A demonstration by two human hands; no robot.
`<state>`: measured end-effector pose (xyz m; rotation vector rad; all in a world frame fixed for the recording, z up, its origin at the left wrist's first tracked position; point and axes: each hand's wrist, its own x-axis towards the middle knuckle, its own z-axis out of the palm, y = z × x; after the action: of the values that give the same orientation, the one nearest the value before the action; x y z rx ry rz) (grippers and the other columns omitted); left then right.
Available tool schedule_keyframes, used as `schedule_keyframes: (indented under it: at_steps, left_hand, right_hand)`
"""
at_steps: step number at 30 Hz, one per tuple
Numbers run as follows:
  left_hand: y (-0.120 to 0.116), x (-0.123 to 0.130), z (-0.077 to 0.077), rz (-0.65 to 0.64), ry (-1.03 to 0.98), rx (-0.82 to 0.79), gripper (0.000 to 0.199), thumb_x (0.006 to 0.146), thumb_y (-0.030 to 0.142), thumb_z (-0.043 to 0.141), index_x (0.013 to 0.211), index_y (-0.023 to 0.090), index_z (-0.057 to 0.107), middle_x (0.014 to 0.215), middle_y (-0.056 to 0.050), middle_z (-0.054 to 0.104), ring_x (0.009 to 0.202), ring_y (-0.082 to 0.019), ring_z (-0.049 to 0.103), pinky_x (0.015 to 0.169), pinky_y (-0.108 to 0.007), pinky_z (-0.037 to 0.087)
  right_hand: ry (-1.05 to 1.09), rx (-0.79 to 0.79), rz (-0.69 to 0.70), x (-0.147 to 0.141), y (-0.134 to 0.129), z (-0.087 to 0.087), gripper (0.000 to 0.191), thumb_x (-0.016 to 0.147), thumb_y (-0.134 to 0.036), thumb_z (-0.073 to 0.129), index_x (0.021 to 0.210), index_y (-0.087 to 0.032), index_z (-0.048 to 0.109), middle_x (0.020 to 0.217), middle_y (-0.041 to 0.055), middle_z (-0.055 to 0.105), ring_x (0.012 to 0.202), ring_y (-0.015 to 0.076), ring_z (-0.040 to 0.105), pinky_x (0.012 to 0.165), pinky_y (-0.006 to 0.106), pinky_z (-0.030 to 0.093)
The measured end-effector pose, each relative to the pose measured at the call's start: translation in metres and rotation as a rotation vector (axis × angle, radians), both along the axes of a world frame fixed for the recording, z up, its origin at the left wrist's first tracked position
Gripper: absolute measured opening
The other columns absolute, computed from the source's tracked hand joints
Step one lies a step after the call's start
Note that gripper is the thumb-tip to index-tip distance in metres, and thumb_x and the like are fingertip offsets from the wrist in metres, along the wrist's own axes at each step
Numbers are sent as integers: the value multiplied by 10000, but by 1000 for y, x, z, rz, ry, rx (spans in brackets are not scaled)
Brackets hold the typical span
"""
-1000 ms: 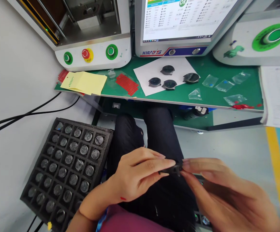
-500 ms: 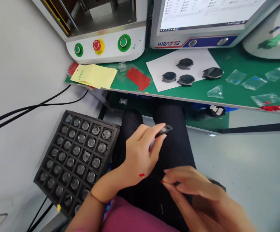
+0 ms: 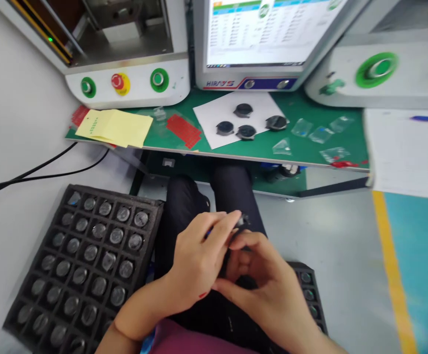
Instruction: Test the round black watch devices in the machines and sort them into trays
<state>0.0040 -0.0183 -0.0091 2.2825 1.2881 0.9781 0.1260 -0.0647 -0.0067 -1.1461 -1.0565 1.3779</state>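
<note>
My left hand [image 3: 199, 258] is closed on a small dark watch-like piece [image 3: 241, 223], held above my lap. Close beside it on the right, my right hand [image 3: 263, 275] is curled, its index finger near the piece and its thumb tip by the left hand's wrist side. Whether the right fingers hold anything is hidden. A small red sticker [image 3: 202, 295] lies on the back of my left hand. On a white sheet [image 3: 214, 140] on the bench are several dark watch bodies [image 3: 246, 132].
A black foam tray [image 3: 155, 216] with several round pieces stands at the left. A second tray [image 3: 312, 280] is partly visible at right. The green bench [image 3: 302, 152] holds yellow paper [image 3: 114, 129], red stickers [image 3: 183, 130], plastic bags [image 3: 321, 134] and a notebook [image 3: 409, 152].
My right hand has come up and left to meet my left hand and the dark piece. The view has shifted right, showing the second tray and the notebook. The monitor display has changed.
</note>
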Motion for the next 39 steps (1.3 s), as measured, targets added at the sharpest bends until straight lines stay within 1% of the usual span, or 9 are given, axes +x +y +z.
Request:
schedule_keyframes:
  at_steps: [3, 6, 11, 17, 24, 28, 30, 34, 39]
  left_hand:
    - [9, 2, -5, 56, -30, -9, 266, 928, 116, 518, 1144, 204, 645, 892, -24, 672, 770, -102, 675, 705, -172, 568]
    - [19, 2, -7, 91, -160, -151, 167, 911, 174, 565, 1044, 194, 665, 848, -15, 676, 753, -107, 680, 688, -179, 579]
    - [26, 0, -16, 155, -481, -634, 170, 918, 330, 568, 974, 175, 611, 908, -39, 735, 842, -164, 735, 743, -261, 631]
    - [32, 6, -30, 176, -563, -860, 233, 911, 386, 565, 964, 159, 566, 897, -53, 745, 852, -191, 740, 787, -348, 642]
    - [39, 12, -34, 242, -549, -896, 210, 909, 380, 569, 963, 178, 572, 886, -23, 735, 861, -176, 724, 839, -344, 616]
    - [42, 11, -38, 266, -562, -922, 234, 892, 398, 593, 972, 178, 578, 890, -24, 735, 857, -180, 720, 844, -354, 612]
    - [44, 11, -39, 260, -575, -957, 265, 866, 417, 626, 958, 173, 583, 899, -36, 740, 860, -191, 722, 837, -357, 613]
    - [47, 13, -33, 171, -694, -1111, 325, 803, 448, 708, 899, 162, 588, 863, -60, 755, 837, -208, 733, 765, -318, 618]
    - [38, 9, -15, -76, -988, -1312, 293, 781, 403, 756, 919, 154, 691, 756, -47, 758, 672, -159, 724, 647, -228, 592]
  right_hand:
    - [61, -90, 27, 3, 7, -11, 463, 678, -208, 827, 991, -250, 489, 786, -63, 586, 535, 78, 604, 470, 170, 528]
    - [-111, 41, -112, 33, 25, -25, 374, 768, -302, 759, 1049, -243, 520, 887, -15, 626, 603, 94, 636, 559, 226, 566]
    - [-1075, 260, -699, 133, 84, -50, 157, 857, -349, 616, 858, -192, 605, 823, 80, 680, 765, 232, 657, 736, 414, 540]
    - [-1502, 68, -538, 186, 135, -67, 197, 879, -305, 557, 912, -142, 663, 1030, 196, 693, 1013, 369, 606, 758, 445, 462]
    - [-1336, 29, -572, 189, 158, -73, 203, 863, -200, 498, 712, -157, 626, 799, 183, 682, 859, 353, 646, 695, 431, 426]
    - [-1004, 50, -706, 200, 153, -55, 230, 892, -345, 530, 805, -176, 660, 841, 135, 711, 854, 276, 687, 707, 400, 503]
    - [-634, 34, -734, 195, 145, -45, 211, 852, -377, 596, 763, -194, 654, 793, 81, 723, 782, 213, 704, 716, 362, 551]
    - [71, -128, -652, 160, 119, -30, 205, 634, -377, 810, 670, -218, 686, 696, 10, 721, 688, 165, 701, 699, 311, 606]
    - [336, -356, -505, 100, 80, -18, 277, 523, -393, 902, 637, -207, 731, 652, 23, 726, 621, 147, 702, 621, 224, 607]
